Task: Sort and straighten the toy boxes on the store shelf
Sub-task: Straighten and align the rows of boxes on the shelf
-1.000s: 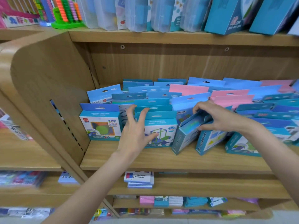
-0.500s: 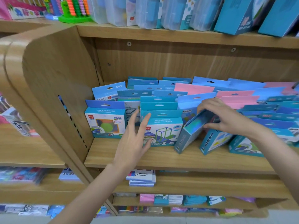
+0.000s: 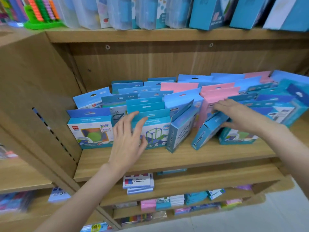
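Rows of blue and pink hang-tab toy boxes stand on the wooden shelf point(image 3: 167, 159). At the front left stands a box with a green disc picture point(image 3: 90, 131); beside it is a box with a frame-cube picture point(image 3: 156, 133). My left hand point(image 3: 127, 138) is spread open in front of that box, fingertips at its top edge. Two blue boxes lean sideways: one point(image 3: 181, 129) stands free, and my right hand point(image 3: 239, 114) pinches the other tilted blue box point(image 3: 207, 131), fingers over its top and thumb beneath. Pink boxes point(image 3: 215, 96) stand behind it.
The shelf's wooden side panel point(image 3: 41, 97) closes off the left. The shelf above carries clear plastic cases point(image 3: 117, 12), a green abacus point(image 3: 41, 14) and tall blue boxes point(image 3: 209, 12). Lower shelves hold flat packs point(image 3: 138, 182). More blue boxes point(image 3: 275, 111) crowd the right.
My right hand has left the first leaning box and shifted right onto the second one. My left hand has slid slightly down and back from the frame-cube box.
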Demonstrator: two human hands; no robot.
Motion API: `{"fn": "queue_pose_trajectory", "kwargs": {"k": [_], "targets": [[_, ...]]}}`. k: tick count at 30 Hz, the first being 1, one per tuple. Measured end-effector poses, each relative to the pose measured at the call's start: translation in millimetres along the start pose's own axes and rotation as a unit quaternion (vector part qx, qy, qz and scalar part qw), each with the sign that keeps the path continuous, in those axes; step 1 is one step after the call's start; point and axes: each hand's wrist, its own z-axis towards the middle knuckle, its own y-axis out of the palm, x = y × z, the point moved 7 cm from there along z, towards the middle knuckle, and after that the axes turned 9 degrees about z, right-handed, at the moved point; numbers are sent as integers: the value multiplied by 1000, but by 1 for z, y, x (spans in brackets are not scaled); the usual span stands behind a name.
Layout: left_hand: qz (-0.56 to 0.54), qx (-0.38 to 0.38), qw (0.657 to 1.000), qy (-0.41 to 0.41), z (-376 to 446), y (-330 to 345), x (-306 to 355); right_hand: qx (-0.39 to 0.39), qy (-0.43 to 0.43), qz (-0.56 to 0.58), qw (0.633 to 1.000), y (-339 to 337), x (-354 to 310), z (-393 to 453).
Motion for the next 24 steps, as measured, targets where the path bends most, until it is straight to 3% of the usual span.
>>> {"fn": "queue_pose_trajectory", "kwargs": {"k": [7,11,16,19,24], "targets": [[-28,-37,999,13,-14,1,-16,35,-176,-48,983,17,-78,-10],[48,-14,997,-55,-22,-28,-72,64,-172,-19,983,23,-100,5],[110,-127,983,-70,-13,-23,-122,17,-141,-8,990,23,-109,27],[105,-124,985,-58,-6,-26,-119,-38,-96,-5,995,29,-96,31],[-8,-51,999,-7,-1,-38,-57,-34,-105,36,993,22,-93,26]]}}
